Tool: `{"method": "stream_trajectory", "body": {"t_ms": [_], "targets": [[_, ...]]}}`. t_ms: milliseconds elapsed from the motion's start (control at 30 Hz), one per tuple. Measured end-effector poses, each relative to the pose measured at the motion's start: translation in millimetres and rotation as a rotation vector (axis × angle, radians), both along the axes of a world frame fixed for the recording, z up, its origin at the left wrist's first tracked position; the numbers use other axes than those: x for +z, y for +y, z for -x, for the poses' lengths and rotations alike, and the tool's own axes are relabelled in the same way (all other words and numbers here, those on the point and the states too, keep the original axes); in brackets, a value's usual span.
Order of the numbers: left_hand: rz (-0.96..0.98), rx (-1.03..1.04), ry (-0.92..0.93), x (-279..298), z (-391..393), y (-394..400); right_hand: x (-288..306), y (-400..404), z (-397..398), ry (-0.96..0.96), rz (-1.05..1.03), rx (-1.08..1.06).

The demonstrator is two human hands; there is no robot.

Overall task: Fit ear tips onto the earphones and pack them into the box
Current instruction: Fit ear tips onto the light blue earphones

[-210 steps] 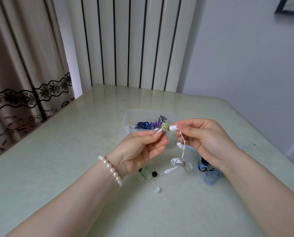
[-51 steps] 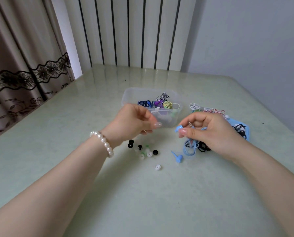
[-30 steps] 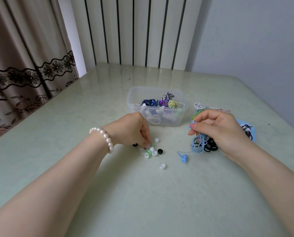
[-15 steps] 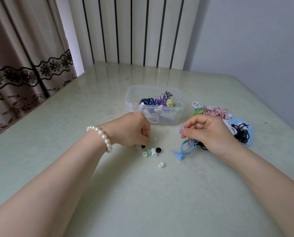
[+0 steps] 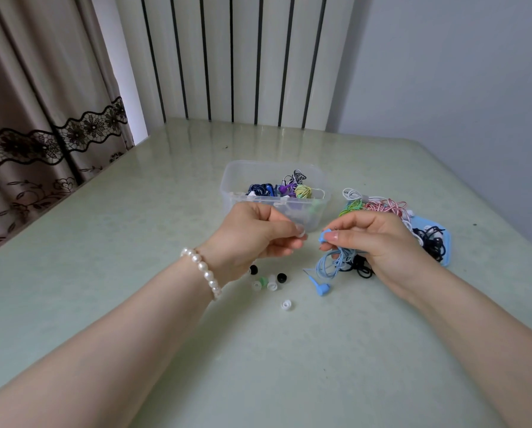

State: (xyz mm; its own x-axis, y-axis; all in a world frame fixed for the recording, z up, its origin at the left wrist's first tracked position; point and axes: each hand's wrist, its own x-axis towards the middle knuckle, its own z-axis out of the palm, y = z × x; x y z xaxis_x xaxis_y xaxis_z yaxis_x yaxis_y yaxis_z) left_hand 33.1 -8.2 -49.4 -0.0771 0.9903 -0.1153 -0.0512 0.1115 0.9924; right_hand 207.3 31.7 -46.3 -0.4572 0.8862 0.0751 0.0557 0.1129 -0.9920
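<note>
**Ear tip faces earbud, centre frame**

The left hand [image 5: 255, 239] pinches a small pale translucent ear tip [image 5: 301, 235] at its fingertips. Just right of it, the right hand [image 5: 372, 242] pinches the light-blue plastic earbud [image 5: 325, 235], nozzle apparently pointing left toward the tip, with the blue cable bundled beneath.

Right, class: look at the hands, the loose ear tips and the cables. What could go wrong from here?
1. The left hand pinches something tiny beside the blue earbud in the right hand; it could slip and bounce off.
2. The blue cable lies against the black cable; lifting may drag both.
3. The loose ear tips sit under the left wrist, which could scatter them across the table.
</note>
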Motion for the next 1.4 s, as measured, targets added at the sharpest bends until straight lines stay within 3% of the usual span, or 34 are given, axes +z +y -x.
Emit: {"method": "stream_trajectory", "body": {"t_ms": [200,533,800,1100,1400], "targets": [[0.056,0.063,-0.066,-8.4,6.7,4.9,-0.2,4.7,-1.3,-0.047,-0.022,-0.055],[0.106,0.034,-0.22,-5.5,6.7,5.2,15.9,26.6,-27.9,0.287,0.219,-0.251],[0.188,-0.068,-0.482,-2.3,-5.7,-0.1,10.5,9.6,-12.0,0.131,0.096,-0.074],[0.201,-0.065,-0.453,-2.5,-11.3,-3.4,0.7,-0.8,1.4,0.033,-0.013,-0.027],[0.186,-0.022,-0.444,-2.5,-13.3,-4.4,1.0,-1.6,2.5,0.053,-0.075,-0.049]]}}
